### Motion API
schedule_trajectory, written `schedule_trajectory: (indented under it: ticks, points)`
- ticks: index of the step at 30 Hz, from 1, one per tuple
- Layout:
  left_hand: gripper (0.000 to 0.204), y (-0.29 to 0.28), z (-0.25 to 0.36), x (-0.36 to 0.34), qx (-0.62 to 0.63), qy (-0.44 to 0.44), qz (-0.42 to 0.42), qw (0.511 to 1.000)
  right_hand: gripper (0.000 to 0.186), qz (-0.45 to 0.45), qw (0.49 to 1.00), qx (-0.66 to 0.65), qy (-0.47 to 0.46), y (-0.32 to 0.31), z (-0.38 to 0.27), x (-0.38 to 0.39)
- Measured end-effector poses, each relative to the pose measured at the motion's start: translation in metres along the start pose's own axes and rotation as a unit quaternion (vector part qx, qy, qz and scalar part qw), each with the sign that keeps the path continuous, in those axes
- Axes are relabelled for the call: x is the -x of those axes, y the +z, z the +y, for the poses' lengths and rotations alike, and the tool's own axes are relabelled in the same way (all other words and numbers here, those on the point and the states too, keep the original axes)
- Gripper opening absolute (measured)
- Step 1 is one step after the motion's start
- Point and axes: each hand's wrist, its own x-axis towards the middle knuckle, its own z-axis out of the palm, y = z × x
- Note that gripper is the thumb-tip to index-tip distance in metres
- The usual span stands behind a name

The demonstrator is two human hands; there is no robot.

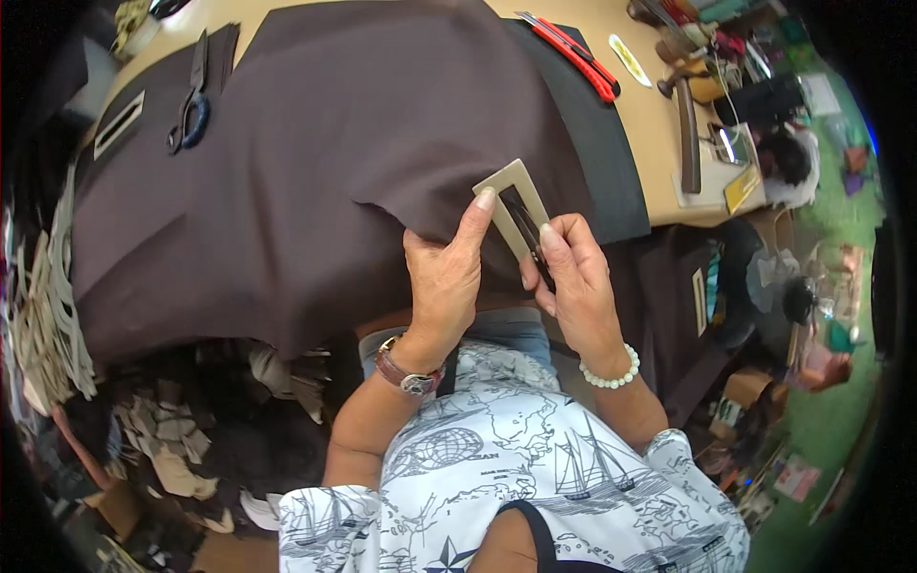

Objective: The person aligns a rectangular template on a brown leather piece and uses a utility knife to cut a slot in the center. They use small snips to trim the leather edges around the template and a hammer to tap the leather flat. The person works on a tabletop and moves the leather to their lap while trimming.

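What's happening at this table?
A person is holding a beige slotted frame over a large dark brown sheet. The left hand has its thumb on the frame, and the right hand grips its other side. Something dark shows at the slot; I can't tell what. Scissors and a red cutter lie farther off, untouched.

The sheet (373, 115) is dark brown, the slotted plate (502, 176) beige, the cutter (575, 59) red, the shirt (516, 468) white with dark ships and maps, the floor (856, 231) apparently green.
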Motion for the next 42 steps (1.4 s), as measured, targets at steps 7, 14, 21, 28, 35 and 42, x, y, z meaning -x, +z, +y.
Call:
schedule_trajectory:
  ticks: [7,14,21,28,35,42]
  points:
    - [0.023,0.003,-0.004,0.004,-0.018,0.034,0.009,0.999,0.022,0.074,0.996,-0.020,-0.051,0.012,0.009,0.001]
    - [0.023,0.002,-0.007,0.003,-0.016,0.026,0.019,0.999,0.022,0.095,0.988,-0.092,-0.085,0.017,0.012,-0.003]
    - [0.026,-0.003,-0.001,0.002,-0.014,0.027,0.001,1.000,0.023,0.060,0.987,-0.132,-0.063,0.015,0.008,-0.007]
    - [0.027,-0.003,0.002,0.001,-0.028,0.028,0.002,0.999,0.022,0.056,0.989,-0.131,-0.050,0.014,0.008,-0.011]
    - [0.029,-0.003,0.001,-0.002,-0.019,-0.012,0.010,1.000,0.020,0.053,0.992,-0.105,-0.038,0.007,0.013,-0.014]
    - [0.035,-0.007,0.009,-0.005,0.023,-0.048,0.053,0.997,0.024,0.186,0.919,0.250,-0.240,-0.044,-0.029,-0.060]
